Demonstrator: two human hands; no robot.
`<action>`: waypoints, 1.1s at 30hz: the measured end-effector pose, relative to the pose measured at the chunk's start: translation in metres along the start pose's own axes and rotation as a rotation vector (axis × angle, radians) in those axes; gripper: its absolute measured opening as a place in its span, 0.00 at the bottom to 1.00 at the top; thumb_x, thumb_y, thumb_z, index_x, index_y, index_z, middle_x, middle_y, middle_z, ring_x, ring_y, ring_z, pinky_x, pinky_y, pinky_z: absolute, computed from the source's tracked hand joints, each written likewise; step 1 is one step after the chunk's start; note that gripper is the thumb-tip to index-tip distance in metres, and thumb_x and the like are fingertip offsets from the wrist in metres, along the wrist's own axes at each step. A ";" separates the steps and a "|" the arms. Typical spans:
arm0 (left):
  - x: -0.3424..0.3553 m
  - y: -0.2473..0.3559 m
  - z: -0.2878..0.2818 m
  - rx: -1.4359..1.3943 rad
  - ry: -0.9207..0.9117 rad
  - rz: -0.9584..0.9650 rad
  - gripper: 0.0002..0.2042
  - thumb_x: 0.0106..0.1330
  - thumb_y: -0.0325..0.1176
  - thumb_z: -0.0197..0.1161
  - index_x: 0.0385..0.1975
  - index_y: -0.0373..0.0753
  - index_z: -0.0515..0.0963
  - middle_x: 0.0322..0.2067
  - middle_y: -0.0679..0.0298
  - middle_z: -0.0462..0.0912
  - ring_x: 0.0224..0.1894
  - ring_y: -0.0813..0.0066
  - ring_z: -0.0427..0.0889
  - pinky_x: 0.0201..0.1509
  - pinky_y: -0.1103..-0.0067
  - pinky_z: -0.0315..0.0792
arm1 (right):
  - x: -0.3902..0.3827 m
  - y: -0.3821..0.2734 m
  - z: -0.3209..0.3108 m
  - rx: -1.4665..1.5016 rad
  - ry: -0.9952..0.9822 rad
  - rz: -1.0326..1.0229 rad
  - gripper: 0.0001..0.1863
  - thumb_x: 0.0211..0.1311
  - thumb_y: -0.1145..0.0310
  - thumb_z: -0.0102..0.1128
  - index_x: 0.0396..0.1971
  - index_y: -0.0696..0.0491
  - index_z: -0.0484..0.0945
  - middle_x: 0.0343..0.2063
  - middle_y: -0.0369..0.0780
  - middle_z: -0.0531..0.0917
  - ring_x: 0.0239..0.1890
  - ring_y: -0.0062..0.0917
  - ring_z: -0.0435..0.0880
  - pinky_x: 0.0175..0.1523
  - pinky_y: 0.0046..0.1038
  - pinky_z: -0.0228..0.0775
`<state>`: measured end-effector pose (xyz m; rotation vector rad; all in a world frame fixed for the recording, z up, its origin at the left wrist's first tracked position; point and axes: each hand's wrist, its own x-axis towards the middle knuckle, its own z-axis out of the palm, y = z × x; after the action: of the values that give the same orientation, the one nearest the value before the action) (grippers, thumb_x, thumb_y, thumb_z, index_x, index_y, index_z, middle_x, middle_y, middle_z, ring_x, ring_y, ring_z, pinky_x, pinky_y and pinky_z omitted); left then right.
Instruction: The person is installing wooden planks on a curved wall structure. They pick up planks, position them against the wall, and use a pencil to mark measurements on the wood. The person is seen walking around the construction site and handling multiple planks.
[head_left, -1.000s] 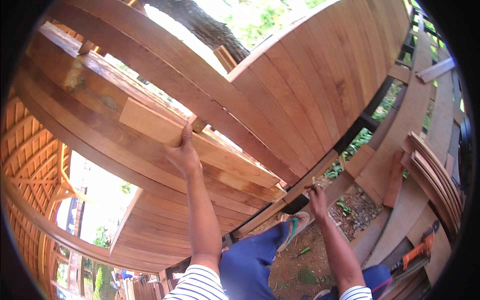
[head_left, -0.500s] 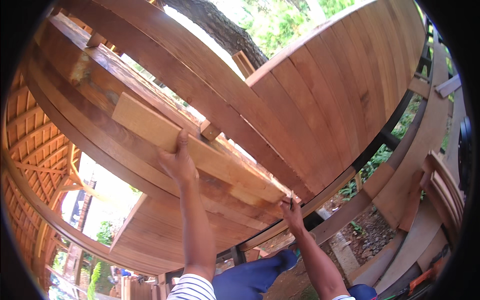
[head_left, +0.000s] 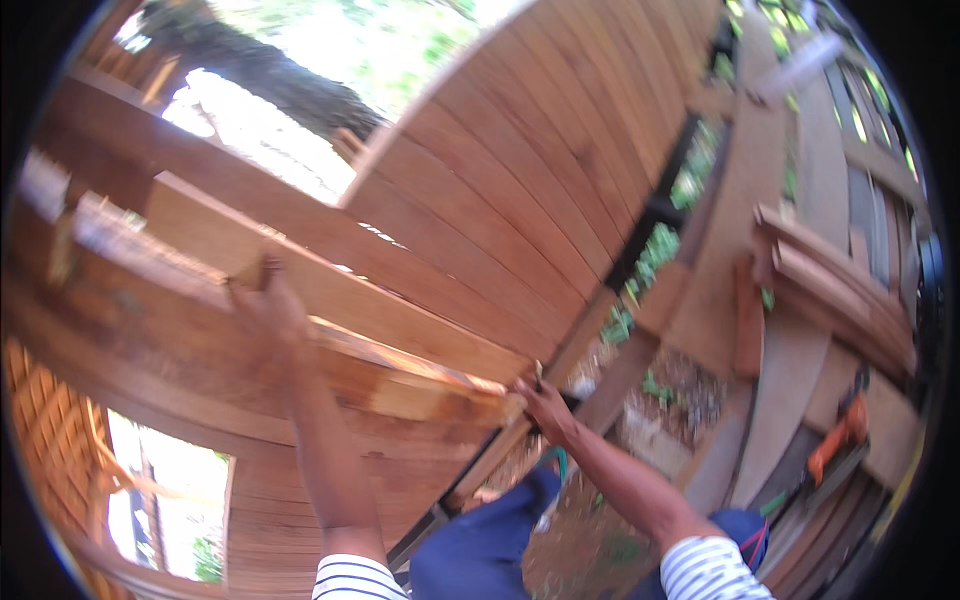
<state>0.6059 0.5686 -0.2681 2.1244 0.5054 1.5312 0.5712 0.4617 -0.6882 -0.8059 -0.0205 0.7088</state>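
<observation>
A long light-brown board [head_left: 380, 305] lies slantwise against the darker planks on the far side of a gap in the woodwork. My left hand [head_left: 268, 310], blurred by motion, is closed at its near edge, towards the left end. At the board's right end, my right hand [head_left: 543, 408] is closed around a thin, dark, pencil-like stick [head_left: 539, 374], its fingers close to the board's corner. Between the board and the near beam [head_left: 150, 290] runs the narrow gap, bright with light.
A panel of fitted planks [head_left: 540, 150] rises beyond the board. Loose planks [head_left: 840, 290] are stacked at the right, near an orange-handled tool [head_left: 838, 440]. A tree trunk [head_left: 270, 80] stands behind. My blue-clad leg [head_left: 470, 550] is below.
The board has moved from the near beam across the gap to the far planks, with my left hand still at it. My right hand stays at its right end. The view has swung right.
</observation>
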 end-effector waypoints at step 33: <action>0.059 -0.013 0.044 0.613 0.304 0.659 0.45 0.63 0.62 0.55 0.72 0.39 0.47 0.66 0.42 0.50 0.69 0.46 0.48 0.69 0.48 0.41 | 0.102 -0.010 0.076 0.406 0.155 -0.401 0.12 0.67 0.64 0.62 0.44 0.55 0.77 0.27 0.26 0.73 0.25 0.08 0.63 0.29 0.16 0.55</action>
<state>0.6662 0.6044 -0.2409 2.7075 0.4323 2.3217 0.6348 0.5671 -0.6527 -0.4436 0.0972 0.2545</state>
